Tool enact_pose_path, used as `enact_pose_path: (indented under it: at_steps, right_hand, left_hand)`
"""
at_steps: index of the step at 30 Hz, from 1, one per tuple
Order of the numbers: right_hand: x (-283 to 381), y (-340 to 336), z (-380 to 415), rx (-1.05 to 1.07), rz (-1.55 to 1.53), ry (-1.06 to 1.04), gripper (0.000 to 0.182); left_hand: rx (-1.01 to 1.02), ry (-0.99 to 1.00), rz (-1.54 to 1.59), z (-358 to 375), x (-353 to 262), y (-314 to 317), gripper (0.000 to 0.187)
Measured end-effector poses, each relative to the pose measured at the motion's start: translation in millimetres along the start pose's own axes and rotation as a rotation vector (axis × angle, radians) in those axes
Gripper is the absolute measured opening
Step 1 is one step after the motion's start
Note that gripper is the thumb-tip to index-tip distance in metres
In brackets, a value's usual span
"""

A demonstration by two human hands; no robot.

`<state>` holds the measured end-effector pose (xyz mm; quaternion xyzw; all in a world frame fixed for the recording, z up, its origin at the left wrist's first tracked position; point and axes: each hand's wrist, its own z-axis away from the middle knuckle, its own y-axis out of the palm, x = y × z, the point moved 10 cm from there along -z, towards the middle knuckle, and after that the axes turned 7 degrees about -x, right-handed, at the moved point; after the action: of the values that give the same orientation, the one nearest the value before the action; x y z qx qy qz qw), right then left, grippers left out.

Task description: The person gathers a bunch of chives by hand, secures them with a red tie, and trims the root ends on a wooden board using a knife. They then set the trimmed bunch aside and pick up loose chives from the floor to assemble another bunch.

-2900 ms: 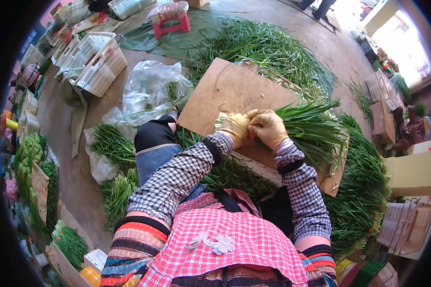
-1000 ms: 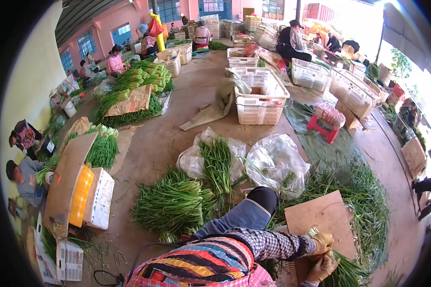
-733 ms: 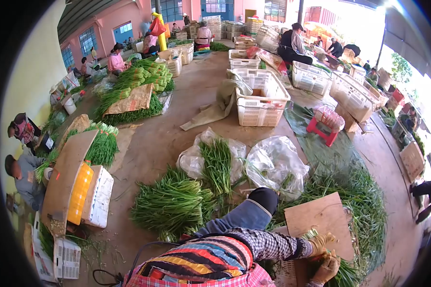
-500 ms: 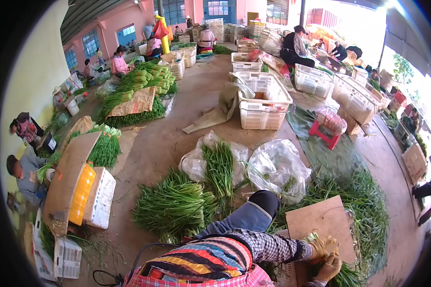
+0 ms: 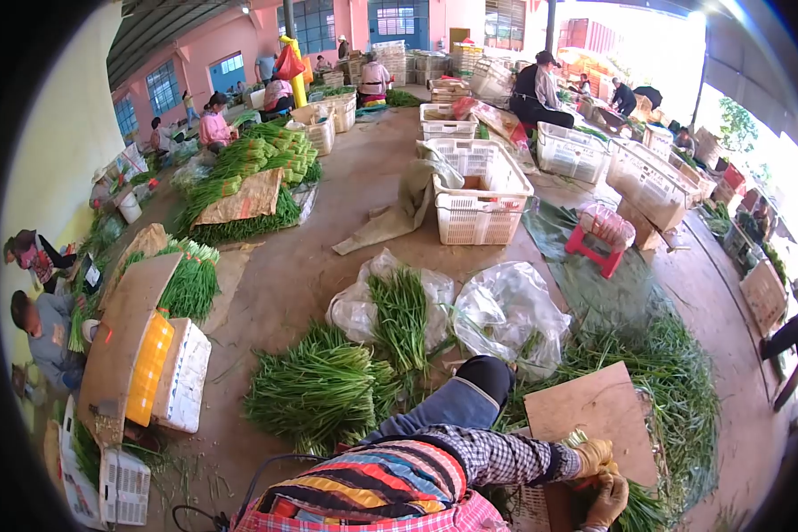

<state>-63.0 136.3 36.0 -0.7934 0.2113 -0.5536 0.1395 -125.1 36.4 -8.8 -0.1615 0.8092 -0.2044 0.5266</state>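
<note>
you are sitting low on the floor (image 5: 310, 257) with both gloved hands at the lower right edge of the view. your left hand (image 5: 592, 456) is closing around the pale cut ends of a bundle of green chives (image 5: 634, 512), and your right hand (image 5: 608, 498) is gripping the same bundle just below it, the two hands touching each other. the bundle is lying across a brown board (image 5: 598, 410) that is resting over your lap, its green leaves running off toward the bottom right corner, where they are partly cut off by the frame. your left knee (image 5: 485, 377) is pointing up just beside the board's left edge. loose chives (image 5: 674, 372) are spreading on the floor beyond and to the right of the board. a larger heap of chives (image 5: 315, 386) is lying to the left of your knee, and further chives are sitting on clear plastic sheets (image 5: 510, 310) near it. a white crate (image 5: 481, 191) is standing well beyond, with a red stool (image 5: 598, 244) to its right. other people (image 5: 40, 306) are working along the left wall and at the far end.
</note>
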Motion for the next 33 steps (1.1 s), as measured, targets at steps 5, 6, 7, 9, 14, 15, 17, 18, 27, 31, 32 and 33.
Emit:
enact_pose_path:
  at_steps: [5, 6, 7, 9, 14, 15, 17, 18, 27, 31, 32, 33]
  right_hand:
    - [46, 2, 0, 0.031, 0.293, -0.286, 0.011]
    - [48, 4, -2, 0.093, 0.266, -0.255, 0.013]
    - [47, 5, -4, 0.157, 0.242, -0.223, 0.016]
    - [53, 3, -1, 0.129, 0.247, -0.297, 0.015]
    - [-18, -8, -3, 0.014, 0.042, -0.039, 0.011]
    - [-23, -3, -7, 0.049, 0.076, -0.019, 0.015]
    - [-14, -4, -6, -0.017, 0.289, -0.177, 0.015]
    - [1, -4, -5, -0.049, 0.395, -0.259, 0.015]
    - [-24, 13, -22, 0.373, 0.412, -0.034, 0.028]
    - [-45, 17, -24, 0.509, 0.289, 0.007, 0.027]
    - [-50, 19, -25, 0.535, 0.189, 0.034, 0.027]
    - [-51, 19, -25, 0.557, 0.091, 0.066, 0.027]
  left_hand:
    - [-0.011, -0.128, 0.236, -8, 45, 42, 0.015]
    - [0.026, -0.076, 0.105, -5, 28, 26, 0.014]
    - [0.061, -0.024, -0.024, -3, 8, 11, 0.014]
    - [0.134, -0.088, 0.170, -3, 11, 16, 0.013]
    - [0.184, -0.210, 0.244, 2, 17, 21, 0.019]
    - [0.163, -0.302, 0.357, 2, 25, 25, 0.024]
    - [0.141, -0.263, 0.298, 0, 27, 26, 0.034]
    - [0.136, -0.133, 0.127, -1, 17, 19, 0.039]
    - [0.466, -0.137, -0.059, 1, 3, 13, 0.106]
    - [0.485, -0.172, -0.161, 3, 13, 23, 0.121]
    - [0.472, -0.184, -0.174, 3, 13, 24, 0.123]
    - [0.464, -0.193, -0.182, 4, 10, 26, 0.124]
